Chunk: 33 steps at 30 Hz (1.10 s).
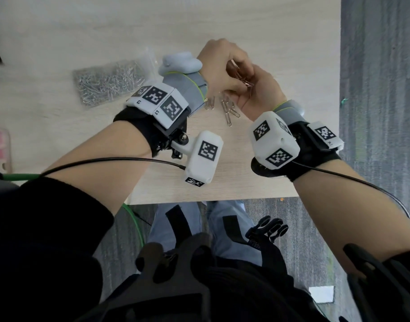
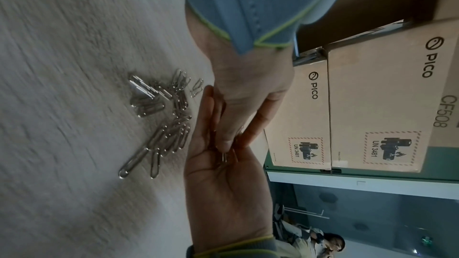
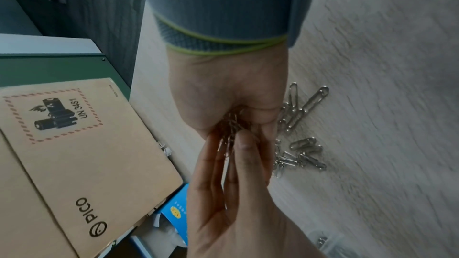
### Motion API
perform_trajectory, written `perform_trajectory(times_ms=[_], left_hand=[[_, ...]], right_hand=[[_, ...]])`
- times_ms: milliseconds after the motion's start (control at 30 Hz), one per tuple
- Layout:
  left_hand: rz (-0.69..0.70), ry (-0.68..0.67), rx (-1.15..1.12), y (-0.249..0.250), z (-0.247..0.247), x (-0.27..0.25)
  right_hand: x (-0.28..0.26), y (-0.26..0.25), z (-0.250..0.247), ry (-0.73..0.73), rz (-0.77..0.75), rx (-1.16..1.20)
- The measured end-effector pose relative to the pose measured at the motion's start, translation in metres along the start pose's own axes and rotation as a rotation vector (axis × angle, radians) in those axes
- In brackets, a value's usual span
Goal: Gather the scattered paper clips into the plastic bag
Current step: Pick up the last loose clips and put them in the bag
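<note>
**Both hands meet over the loose clips near the desk's right edge**

The left hand and the right hand are held together above the pale wood-grain desk, closer to its right edge than to its left. The right hand lies palm up with its fingers loosely cupped, and a small bunch of thin metal paper clips rests in the palm. The left hand comes down onto that palm from above, its thumb and fingertips pinching the held clips; in the left wrist view the thumb presses a clip against the right palm.

On the desk just below the two hands lies a scatter of silver wire paper clips, some overlapping, one longer than the rest, all between the two wrists and well in from the near edge. The heel of the right hand hangs just beside this scatter; whether it touches the desk cannot be told.

To the left, toward the middle of the desk, lies the clear plastic bag, flat and already packed with silver clips, its open end pointing toward the left wrist. Bare desk runs between the bag and the scatter, partly covered by the left wrist rig.

Beyond the right edge the grey carpet begins. Brown cardboard boxes printed PICO stand past the desk's far side.
</note>
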<state>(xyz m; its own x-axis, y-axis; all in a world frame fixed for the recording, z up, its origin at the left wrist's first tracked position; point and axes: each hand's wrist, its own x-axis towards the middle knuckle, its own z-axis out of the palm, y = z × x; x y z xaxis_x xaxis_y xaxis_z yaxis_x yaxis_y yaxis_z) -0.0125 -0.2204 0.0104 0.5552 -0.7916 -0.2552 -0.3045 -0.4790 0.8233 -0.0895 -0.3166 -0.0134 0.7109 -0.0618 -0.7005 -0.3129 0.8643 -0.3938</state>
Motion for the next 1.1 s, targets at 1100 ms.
perform_trajectory(times_ms=[1100], left_hand=[[-0.015, 0.235, 0.348, -0.051, 0.048, -0.021]], right_hand=[[-0.019, -0.005, -0.049, 0.17, -0.119, 0.161]])
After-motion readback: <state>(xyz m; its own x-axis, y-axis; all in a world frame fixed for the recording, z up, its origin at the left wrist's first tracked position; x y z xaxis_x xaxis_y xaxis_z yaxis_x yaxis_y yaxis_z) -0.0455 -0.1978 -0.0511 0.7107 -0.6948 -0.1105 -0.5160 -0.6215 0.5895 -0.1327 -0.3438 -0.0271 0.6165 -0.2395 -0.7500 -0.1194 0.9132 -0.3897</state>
